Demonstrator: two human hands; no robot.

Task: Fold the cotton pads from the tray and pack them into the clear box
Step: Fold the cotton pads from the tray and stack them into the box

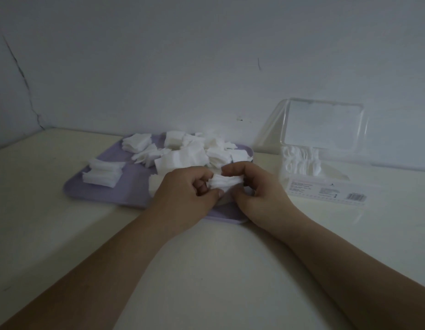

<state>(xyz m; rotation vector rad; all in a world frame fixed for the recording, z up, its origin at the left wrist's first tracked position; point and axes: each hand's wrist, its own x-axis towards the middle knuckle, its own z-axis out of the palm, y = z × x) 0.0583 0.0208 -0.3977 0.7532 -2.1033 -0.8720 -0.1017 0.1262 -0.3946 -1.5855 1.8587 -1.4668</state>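
Observation:
A lilac tray [125,186] lies on the table with several loose and stacked white cotton pads [182,156] on it. Over the tray's near right corner my left hand [182,198] and my right hand [256,191] pinch one small bunch of cotton pads [224,182] between them, the fingers closed on both of its ends. To the right stands the clear box [321,184], its lid [323,125] raised upright. White folded pads [302,160] fill the box's back part.
A pale wall rises close behind the tray and box. The cream table [206,270] stretches toward me under both forearms. A separate stack of pads [101,175] sits at the tray's left side.

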